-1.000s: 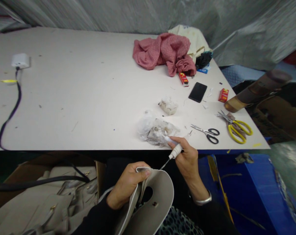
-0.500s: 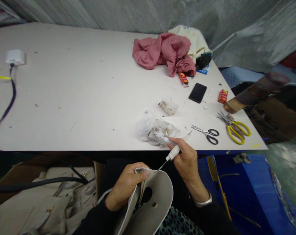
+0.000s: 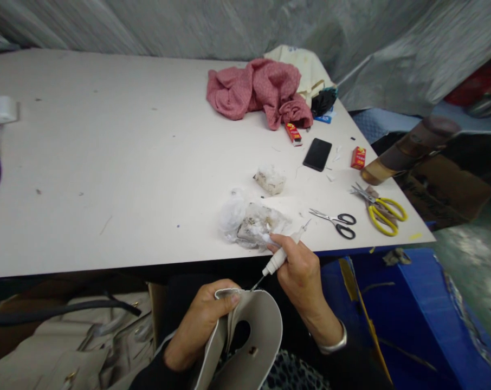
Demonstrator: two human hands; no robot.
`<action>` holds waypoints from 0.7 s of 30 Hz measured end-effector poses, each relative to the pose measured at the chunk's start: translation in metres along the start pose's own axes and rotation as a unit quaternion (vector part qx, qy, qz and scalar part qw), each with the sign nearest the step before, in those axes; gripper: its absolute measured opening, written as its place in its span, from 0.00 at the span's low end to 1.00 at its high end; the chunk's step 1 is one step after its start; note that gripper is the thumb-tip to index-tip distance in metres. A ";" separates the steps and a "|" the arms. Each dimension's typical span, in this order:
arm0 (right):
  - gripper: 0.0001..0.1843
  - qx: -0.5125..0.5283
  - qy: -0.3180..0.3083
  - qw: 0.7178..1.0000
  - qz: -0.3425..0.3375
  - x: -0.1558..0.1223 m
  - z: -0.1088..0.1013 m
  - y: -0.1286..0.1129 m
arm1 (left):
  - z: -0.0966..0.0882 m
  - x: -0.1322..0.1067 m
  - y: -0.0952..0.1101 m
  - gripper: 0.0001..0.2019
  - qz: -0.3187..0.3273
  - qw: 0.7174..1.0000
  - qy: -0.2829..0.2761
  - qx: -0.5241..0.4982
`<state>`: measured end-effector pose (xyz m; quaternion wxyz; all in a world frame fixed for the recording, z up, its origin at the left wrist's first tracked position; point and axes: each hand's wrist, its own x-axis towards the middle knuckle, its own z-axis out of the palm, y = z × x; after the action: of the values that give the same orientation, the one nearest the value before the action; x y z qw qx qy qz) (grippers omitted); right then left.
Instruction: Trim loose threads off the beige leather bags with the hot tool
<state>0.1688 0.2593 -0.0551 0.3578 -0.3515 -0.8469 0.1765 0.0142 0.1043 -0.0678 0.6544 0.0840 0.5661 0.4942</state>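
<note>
My left hand (image 3: 199, 322) grips the top edge of a pale grey leather bag piece (image 3: 251, 338) with an oval cut-out, held over my lap below the table edge. My right hand (image 3: 300, 271) pinches a small white applicator with a thin metal tip (image 3: 275, 262), and the tip touches the upper rim of the bag piece. A silver bangle sits on my right wrist. Just beyond my right hand, a crumpled clear plastic bag with dirty wadding (image 3: 251, 222) lies at the front of the white table (image 3: 107, 162).
Black-handled scissors (image 3: 337, 221), yellow-handled scissors (image 3: 379, 208), a black phone (image 3: 317, 154), two small red boxes and a pink cloth heap (image 3: 259, 92) lie at right. A white adapter with a dark cable sits far left. More beige bags fill a box (image 3: 66, 346) at lower left.
The view has shifted, so everything sits a little further left in the picture. My right hand has brought the applicator tip closer to the bag's rim. My left hand's grip is unchanged.
</note>
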 end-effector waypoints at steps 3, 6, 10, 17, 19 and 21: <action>0.07 0.002 -0.009 1.000 0.008 0.000 0.000 -0.001 | 0.001 0.001 0.000 0.22 -0.005 1.000 0.003 -0.010; 0.09 0.006 -0.017 1.000 0.013 0.000 0.000 -0.001 | 0.000 0.003 -0.003 0.22 -0.007 1.000 0.003 -0.016; 0.12 -0.004 -0.022 1.000 0.014 0.001 0.000 -0.002 | 0.003 0.001 0.000 0.20 -0.014 1.000 0.010 -0.024; 0.09 -0.025 -0.023 0.999 0.005 0.006 -0.003 -0.006 | 0.010 -0.004 0.009 0.19 -0.010 1.000 0.020 -0.019; 0.10 -0.028 -0.026 0.999 0.002 0.008 -0.004 -0.007 | 0.009 -0.004 0.008 0.19 -0.012 1.000 0.022 -0.017; 0.11 -0.030 -0.027 0.999 -0.002 0.008 -0.004 -0.007 | 0.008 -0.004 0.007 0.19 -0.015 1.000 0.019 -0.015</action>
<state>0.1644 0.2604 -0.0441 0.3248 -0.3554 -0.8618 0.1595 0.0174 0.1085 -0.0581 0.6520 0.0560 0.5720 0.4945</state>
